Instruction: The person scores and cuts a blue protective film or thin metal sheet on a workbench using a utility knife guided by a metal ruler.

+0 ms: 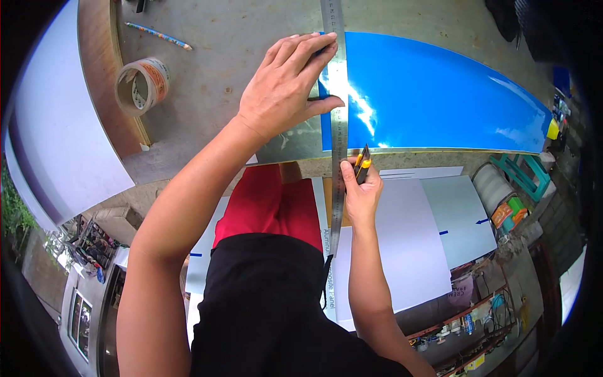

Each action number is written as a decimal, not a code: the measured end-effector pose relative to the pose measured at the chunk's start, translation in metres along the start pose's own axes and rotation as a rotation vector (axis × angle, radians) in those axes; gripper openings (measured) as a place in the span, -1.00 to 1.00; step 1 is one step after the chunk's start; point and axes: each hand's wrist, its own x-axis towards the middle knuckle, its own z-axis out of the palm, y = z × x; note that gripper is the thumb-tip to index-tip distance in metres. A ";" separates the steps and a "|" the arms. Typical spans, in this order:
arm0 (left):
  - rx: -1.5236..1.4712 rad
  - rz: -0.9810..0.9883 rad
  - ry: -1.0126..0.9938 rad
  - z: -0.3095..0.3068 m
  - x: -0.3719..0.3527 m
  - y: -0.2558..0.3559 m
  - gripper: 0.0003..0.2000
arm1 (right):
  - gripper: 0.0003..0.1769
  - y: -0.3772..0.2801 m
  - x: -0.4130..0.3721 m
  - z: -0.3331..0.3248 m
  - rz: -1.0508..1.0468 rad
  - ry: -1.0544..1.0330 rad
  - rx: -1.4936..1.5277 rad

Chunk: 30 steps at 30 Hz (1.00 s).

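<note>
A long metal ruler (338, 129) lies across the left end of a glossy blue sheet (427, 94) and runs past the table's near edge. My left hand (290, 78) presses on the ruler with its fingers stretched and the thumb spread apart. Near the sheet's lower edge, my right hand (363, 191) is closed around a black and yellow utility knife (362, 166). The knife's dark tip points up, just right of the ruler. My right thumb is beside the ruler's edge; whether it touches is hard to tell.
On the grey work table (207, 81) lie a patterned pencil (158, 36) and a roll of tape (143, 85). A large white panel (69, 119) stands at the left. Below the table edge are white panels (396, 245), a teal stool (524, 176) and a cluttered shelf (468, 323).
</note>
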 end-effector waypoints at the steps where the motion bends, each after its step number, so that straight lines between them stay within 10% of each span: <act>1: -0.004 0.001 -0.004 -0.001 0.001 0.000 -0.08 | -0.79 -0.001 0.001 -0.001 0.009 0.001 -0.017; 30: -0.007 -0.041 -0.105 -0.018 0.009 0.007 -0.18 | -0.73 -0.013 -0.003 -0.007 -0.017 -0.031 -0.107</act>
